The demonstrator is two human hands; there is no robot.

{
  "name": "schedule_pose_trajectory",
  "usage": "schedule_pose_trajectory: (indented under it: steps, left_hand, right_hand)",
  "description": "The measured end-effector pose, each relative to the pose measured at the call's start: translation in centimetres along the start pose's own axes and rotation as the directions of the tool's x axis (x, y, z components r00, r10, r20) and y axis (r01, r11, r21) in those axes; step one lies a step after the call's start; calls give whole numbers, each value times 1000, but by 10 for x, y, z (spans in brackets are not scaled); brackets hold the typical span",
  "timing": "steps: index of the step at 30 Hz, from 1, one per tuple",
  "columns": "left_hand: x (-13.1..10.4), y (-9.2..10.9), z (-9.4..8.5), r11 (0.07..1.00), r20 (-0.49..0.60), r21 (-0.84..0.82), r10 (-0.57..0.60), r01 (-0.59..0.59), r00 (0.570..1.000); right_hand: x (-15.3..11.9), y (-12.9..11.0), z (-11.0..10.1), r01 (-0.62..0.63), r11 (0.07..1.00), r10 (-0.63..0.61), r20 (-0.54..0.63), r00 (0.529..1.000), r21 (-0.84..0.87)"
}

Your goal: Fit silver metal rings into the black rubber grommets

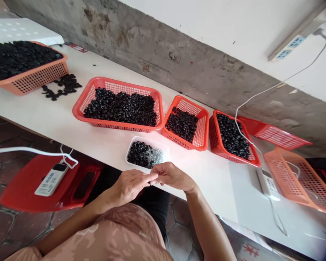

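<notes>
My left hand and my right hand meet at the fingertips over the table's front edge, in front of my body. Both are closed in a pinch. A bit of something small and dark shows between the fingers, too hidden to name. Just beyond the hands stands a small white plastic tray. Glossy black round pieces fill its left side, and tiny clear or silvery pieces lie on its right. My right hand is close to the tray's near edge.
Behind the tray stand a wide red basket and two smaller red baskets, all with black pieces. An orange basket heaped with black parts is far left. Power strips and a white cable lie around. A red stool stands left.
</notes>
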State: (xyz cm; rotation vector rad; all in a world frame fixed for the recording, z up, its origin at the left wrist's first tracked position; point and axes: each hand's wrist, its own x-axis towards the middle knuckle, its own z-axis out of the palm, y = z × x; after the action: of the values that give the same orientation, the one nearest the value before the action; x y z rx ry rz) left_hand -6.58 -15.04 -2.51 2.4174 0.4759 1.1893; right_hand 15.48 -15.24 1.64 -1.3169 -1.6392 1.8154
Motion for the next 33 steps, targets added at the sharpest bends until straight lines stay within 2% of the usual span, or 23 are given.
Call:
schedule_pose_trajectory:
  steps: [2, 4, 6, 8, 10, 12, 14, 17, 20, 24, 33]
  left_hand:
    - [-2, 1, 0, 993, -23, -89, -85, 82, 996]
    - [-2, 2, 0, 948, -33, -220, -244, 231, 969]
    - [-2, 1, -1, 827, -7, -387, -445, 408, 896]
    - [-1, -1, -1, 658, 42, -546, -597, 518, 801]
    - [0, -2, -1, 506, 84, -656, -688, 560, 721]
    - [2, -4, -1, 390, 124, -715, -746, 580, 654]
    - [2, -5, -2, 291, 165, -742, -793, 603, 586]
    - [2, -5, -5, 193, 201, -769, -832, 609, 517]
    - [2, -5, -7, 165, 212, -776, -841, 609, 498]
    - [5, -4, -9, 154, 237, -773, -829, 615, 506]
    - [11, -5, -4, 112, 263, -756, -851, 645, 455]
  right_hand:
    - [-2, 6, 5, 11, 1000, -10, -62, 998, 12]
    - [-3, 9, 9, 31, 999, -34, -124, 992, -24]
    - [-2, 9, 12, 60, 994, -76, -173, 982, -92]
    - [3, 6, 11, 68, 971, -125, -243, 962, -230]
    - [14, 2, 6, -46, 868, -149, -348, 926, -495]
    - [29, -1, 0, -243, 667, -155, -450, 879, -704]
    - [44, 0, -4, -372, 510, -126, -495, 859, -775]
    - [60, 6, -7, -412, 434, -70, -486, 871, -801]
    - [67, 11, -6, -422, 373, -42, -469, 882, -826]
    - [67, 10, -8, -426, 344, -19, -460, 888, -837]
    - [68, 3, -17, -408, 389, 21, -434, 900, -826]
